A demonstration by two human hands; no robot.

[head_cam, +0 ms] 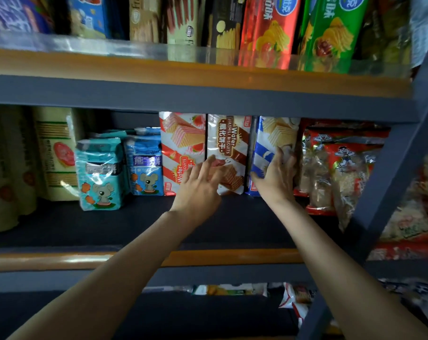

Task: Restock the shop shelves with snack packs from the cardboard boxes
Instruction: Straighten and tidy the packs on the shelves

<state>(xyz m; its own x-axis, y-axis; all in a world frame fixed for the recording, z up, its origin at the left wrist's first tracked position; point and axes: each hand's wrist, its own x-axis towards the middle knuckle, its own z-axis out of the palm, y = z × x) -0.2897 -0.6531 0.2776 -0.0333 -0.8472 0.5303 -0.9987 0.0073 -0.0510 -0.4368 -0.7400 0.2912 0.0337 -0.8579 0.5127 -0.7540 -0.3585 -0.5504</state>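
Observation:
Three wafer packs stand upright side by side at the back of the middle shelf (110, 229): a red strawberry pack (181, 143), a brown chocolate pack (228, 141) and a blue-and-white pack (274, 136). My left hand (200, 185) reaches in with fingers spread and fairly straight, its fingertips touching the lower front of the brown pack. My right hand (276, 173) holds the blue pack, thumb at its lower left edge and fingers wrapped over its front and right side. No cardboard box is in view.
Teal bear-biscuit packs (100, 175) and yellow packs (56, 153) stand to the left, red rice-cracker bags (340, 168) to the right. The upper shelf (183, 69) holds crisps and biscuit boxes. A grey diagonal frame post (379, 192) crosses at right. A lower shelf shows several packs.

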